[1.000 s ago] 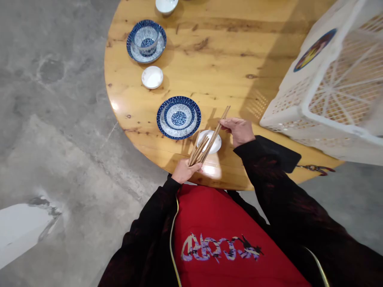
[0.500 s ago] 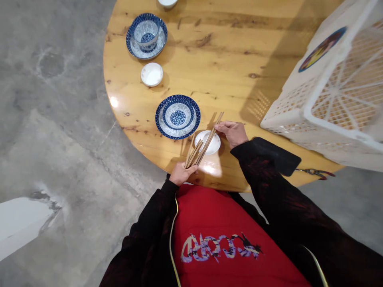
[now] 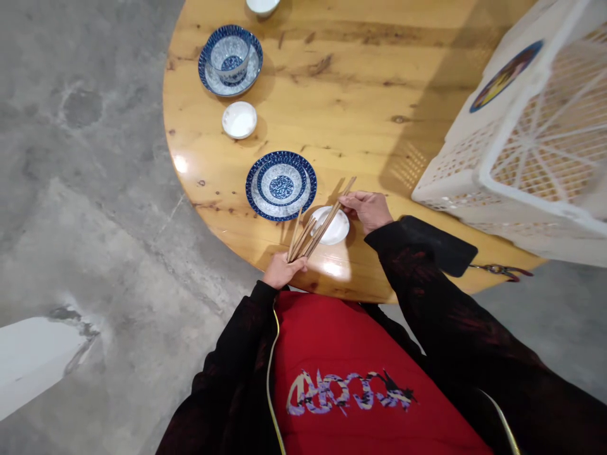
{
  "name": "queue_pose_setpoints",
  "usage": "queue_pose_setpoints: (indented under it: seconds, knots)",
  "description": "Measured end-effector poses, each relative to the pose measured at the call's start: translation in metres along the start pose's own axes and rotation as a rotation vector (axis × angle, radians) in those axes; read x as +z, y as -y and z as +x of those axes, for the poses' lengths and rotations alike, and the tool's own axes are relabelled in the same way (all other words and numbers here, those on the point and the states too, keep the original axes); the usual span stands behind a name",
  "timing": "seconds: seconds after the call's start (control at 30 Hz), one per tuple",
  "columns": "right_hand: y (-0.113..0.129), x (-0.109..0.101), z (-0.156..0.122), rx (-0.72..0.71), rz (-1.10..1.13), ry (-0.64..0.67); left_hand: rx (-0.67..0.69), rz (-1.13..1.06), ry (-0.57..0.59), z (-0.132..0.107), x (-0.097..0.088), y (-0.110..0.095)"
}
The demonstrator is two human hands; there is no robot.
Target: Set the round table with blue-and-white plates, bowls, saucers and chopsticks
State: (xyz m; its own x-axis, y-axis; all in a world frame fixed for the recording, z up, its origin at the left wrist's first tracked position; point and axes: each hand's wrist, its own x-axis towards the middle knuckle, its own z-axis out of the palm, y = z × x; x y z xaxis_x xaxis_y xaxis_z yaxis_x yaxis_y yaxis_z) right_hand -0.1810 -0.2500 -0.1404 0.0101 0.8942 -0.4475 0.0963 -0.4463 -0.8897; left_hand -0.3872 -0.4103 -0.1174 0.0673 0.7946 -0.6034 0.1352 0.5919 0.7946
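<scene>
My left hand [image 3: 281, 272] is closed round the lower ends of a bundle of wooden chopsticks [image 3: 308, 235] at the near edge of the round wooden table [image 3: 341, 95]. My right hand [image 3: 366, 210] pinches the upper part of a pair of chopsticks from that bundle. The sticks fan out above a small white dish [image 3: 334, 226]. Just left of them sits a blue-and-white patterned plate [image 3: 281, 184].
Farther back on the left stand a blue-and-white bowl on a saucer [image 3: 231, 58] and another small white dish [image 3: 239, 119]. A third white dish [image 3: 262, 6] shows at the top edge. A large white plastic basket [image 3: 526, 133] fills the table's right side. Grey concrete floor lies around.
Both hands and the chopsticks have drifted slightly left and toward me. The bundle has spread a little more at its lower end. The dishes have not moved.
</scene>
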Motion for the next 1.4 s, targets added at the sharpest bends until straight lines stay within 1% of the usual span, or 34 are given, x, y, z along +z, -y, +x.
queue_pose_setpoints:
  seconds: [0.13, 0.3, 0.47, 0.63, 0.77, 0.83, 0.9, 0.97, 1.03, 1.13, 1.23, 1.3, 1.4]
  knots:
    - [-0.001, 0.001, -0.001, -0.011, 0.012, -0.007, 0.019, 0.011, 0.019, 0.000, -0.001, 0.002]
    - [-0.003, 0.000, -0.001, -0.030, 0.003, -0.014, 0.011, -0.003, 0.031, 0.002, -0.002, 0.004]
    - [-0.004, 0.001, -0.002, -0.019, 0.011, -0.040, 0.003, -0.007, 0.044, 0.003, -0.005, 0.001]
    - [-0.003, 0.001, -0.003, 0.027, 0.001, -0.140, 0.011, -0.004, 0.012, 0.000, -0.010, -0.007]
    - [-0.005, -0.006, -0.011, 0.034, 0.035, -0.245, 0.029, 0.027, -0.024, -0.003, -0.017, -0.008]
    - [-0.006, -0.012, -0.023, 0.013, 0.064, -0.329, 0.059, 0.061, -0.049, -0.006, -0.023, -0.006]
    - [-0.007, -0.018, -0.044, -0.048, 0.079, -0.436, 0.101, 0.123, -0.095, -0.011, -0.032, -0.005]
    - [-0.009, -0.022, -0.071, -0.134, 0.060, -0.525, 0.150, 0.198, -0.140, -0.017, -0.042, -0.004]
    - [-0.013, -0.020, -0.101, -0.192, 0.022, -0.558, 0.192, 0.252, -0.151, -0.021, -0.052, -0.005]
    - [-0.022, -0.005, -0.142, -0.189, 0.008, -0.561, 0.233, 0.302, -0.101, -0.022, -0.063, -0.006]
    - [-0.035, 0.023, -0.172, -0.130, 0.047, -0.549, 0.271, 0.347, -0.024, -0.021, -0.067, -0.008]
    - [-0.041, 0.043, -0.187, -0.098, 0.049, -0.481, 0.294, 0.354, 0.017, -0.022, -0.065, -0.010]
    - [-0.041, 0.068, -0.207, -0.084, 0.029, -0.311, 0.310, 0.330, 0.083, -0.031, -0.061, -0.016]
